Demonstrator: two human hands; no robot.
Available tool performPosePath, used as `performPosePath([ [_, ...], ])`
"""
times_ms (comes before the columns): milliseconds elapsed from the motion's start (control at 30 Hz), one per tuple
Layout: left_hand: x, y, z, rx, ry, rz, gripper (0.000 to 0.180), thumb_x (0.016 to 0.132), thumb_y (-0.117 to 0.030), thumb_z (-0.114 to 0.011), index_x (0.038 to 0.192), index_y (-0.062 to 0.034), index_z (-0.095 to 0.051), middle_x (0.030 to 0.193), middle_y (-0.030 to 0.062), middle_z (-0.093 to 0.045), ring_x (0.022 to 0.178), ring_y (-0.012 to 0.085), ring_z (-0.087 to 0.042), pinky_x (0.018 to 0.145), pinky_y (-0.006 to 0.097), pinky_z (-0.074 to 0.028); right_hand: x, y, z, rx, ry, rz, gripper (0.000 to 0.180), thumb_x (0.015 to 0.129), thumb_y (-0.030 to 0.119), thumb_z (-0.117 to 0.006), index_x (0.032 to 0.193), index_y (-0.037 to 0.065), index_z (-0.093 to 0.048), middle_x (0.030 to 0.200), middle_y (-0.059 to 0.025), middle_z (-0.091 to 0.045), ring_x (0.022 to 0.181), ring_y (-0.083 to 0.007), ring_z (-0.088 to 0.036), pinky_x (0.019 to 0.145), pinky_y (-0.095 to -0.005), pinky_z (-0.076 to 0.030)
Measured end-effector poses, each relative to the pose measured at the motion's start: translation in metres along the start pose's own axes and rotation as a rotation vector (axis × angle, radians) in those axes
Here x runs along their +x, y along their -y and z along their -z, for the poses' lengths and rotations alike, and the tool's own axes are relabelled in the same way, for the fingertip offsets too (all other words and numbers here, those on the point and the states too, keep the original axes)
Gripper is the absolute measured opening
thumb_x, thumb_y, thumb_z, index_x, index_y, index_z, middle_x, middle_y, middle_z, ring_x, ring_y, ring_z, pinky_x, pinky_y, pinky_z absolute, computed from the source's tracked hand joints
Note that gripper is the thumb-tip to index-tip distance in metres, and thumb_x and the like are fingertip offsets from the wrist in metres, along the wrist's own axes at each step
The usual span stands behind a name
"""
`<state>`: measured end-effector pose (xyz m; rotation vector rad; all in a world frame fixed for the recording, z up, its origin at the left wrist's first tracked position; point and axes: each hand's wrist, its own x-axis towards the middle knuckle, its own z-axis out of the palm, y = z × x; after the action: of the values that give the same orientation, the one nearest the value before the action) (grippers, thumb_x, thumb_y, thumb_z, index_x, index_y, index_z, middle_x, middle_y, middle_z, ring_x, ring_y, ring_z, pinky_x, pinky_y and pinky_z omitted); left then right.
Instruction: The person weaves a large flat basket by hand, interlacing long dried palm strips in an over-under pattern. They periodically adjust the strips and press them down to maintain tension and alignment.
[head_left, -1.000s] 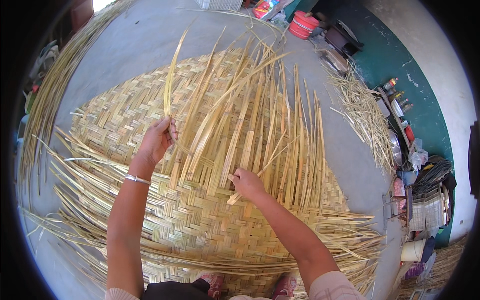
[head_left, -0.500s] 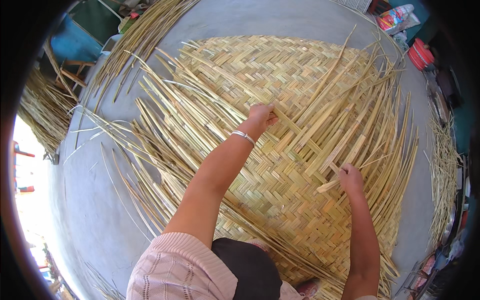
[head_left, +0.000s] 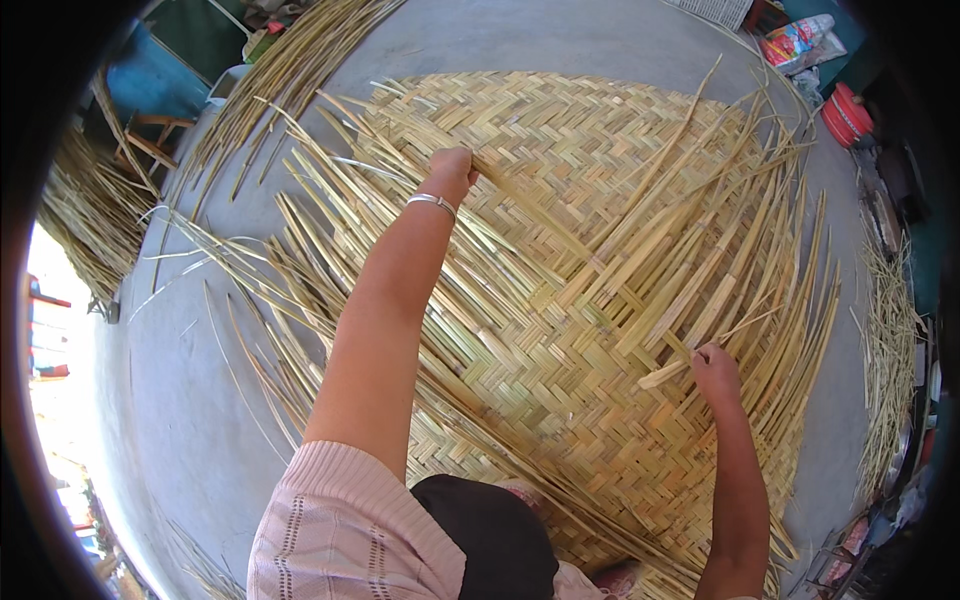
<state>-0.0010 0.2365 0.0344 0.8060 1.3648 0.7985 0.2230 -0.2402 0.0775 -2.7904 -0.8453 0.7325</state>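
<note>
A large woven mat [head_left: 560, 370] of flat split-cane strips lies on the floor in front of me, its weave in a zigzag pattern. My left hand [head_left: 452, 170], with a silver bangle at the wrist, is closed on the far-left end of a flat cane strip [head_left: 537, 214]. That strip runs diagonally toward the right across the mat, passing among loose strips. Closer to me, my right hand [head_left: 716, 374] is closed in a pinch, apparently on the same strip's other end. Unwoven strips [head_left: 720, 260] fan out on the right, and more strips [head_left: 400, 235] spread on the left.
A bundle of long cane stalks [head_left: 285, 80] lies at the far left, near a wooden stool [head_left: 155, 140]. Another bundle [head_left: 85, 225] leans at the left. Thin cane scraps [head_left: 885, 350] line the right side, below a red round container [head_left: 847, 115]. The floor [head_left: 215, 350] is grey.
My left hand has moved away and to the left along the mat, with the strip now stretched out behind it. My right hand has shifted slightly right and nearer.
</note>
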Motion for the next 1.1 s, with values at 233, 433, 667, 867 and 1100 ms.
performPosePath([
  [233,0.033,-0.033,0.019,0.190,-0.238,-0.189,0.011,0.079,-0.009,-0.065,0.084,-0.0004,-0.060,0.081,0.0109,-0.061,0.068,0.0192,-0.061,0.050,0.033,-0.051,-0.002,0.003,-0.004,-0.009,0.065,0.010,0.028,0.091,0.028,-0.056,0.102,0.004,-0.065,0.086,-0.0161,-0.066,0.084,-0.0315,-0.063,0.075,-0.0408,-0.048],
  [433,-0.021,0.033,-0.005,1.112,-0.193,-0.933,0.048,0.091,-0.038,-0.058,0.126,-0.0063,-0.055,0.140,0.0136,-0.046,0.133,0.0296,-0.038,0.109,0.048,-0.030,0.009,-0.001,-0.014,-0.042,0.073,0.048,0.029,0.091,0.032,-0.051,0.099,0.009,-0.065,0.092,-0.0133,-0.067,0.089,-0.0329,-0.062,0.076,-0.0442,-0.048],
  [667,-0.112,0.090,-0.052,1.550,0.699,-1.383,0.036,0.096,-0.042,-0.050,0.110,-0.0109,-0.062,0.118,0.0064,-0.060,0.114,0.0255,-0.055,0.101,0.047,-0.034,0.014,0.010,-0.010,-0.054,0.197,-0.074,0.028,0.090,0.032,-0.052,0.098,0.009,-0.067,0.088,-0.0094,-0.068,0.088,-0.0292,-0.064,0.076,-0.0429,-0.050],
  [867,-0.116,0.080,-0.072,1.629,0.846,-1.007,0.045,0.088,-0.052,-0.057,0.085,-0.0078,-0.061,0.084,0.0125,-0.066,0.084,0.0331,-0.062,0.078,0.047,-0.045,0.014,0.006,-0.022,-0.076,0.164,-0.004,0.030,0.089,0.034,-0.055,0.095,0.007,-0.066,0.089,-0.0126,-0.066,0.085,-0.0312,-0.062,0.074,-0.0435,-0.049],
  [1100,-0.127,0.073,-0.051,1.811,0.900,-0.792,0.045,0.085,-0.053,-0.062,0.083,-0.0083,-0.063,0.077,0.0121,-0.065,0.082,0.0331,-0.063,0.076,0.044,-0.048,-0.012,0.011,-0.032,-0.058,0.170,0.033,0.031,0.089,0.034,-0.054,0.096,0.006,-0.065,0.093,-0.0140,-0.066,0.088,-0.0330,-0.063,0.076,-0.0442,-0.049],
])
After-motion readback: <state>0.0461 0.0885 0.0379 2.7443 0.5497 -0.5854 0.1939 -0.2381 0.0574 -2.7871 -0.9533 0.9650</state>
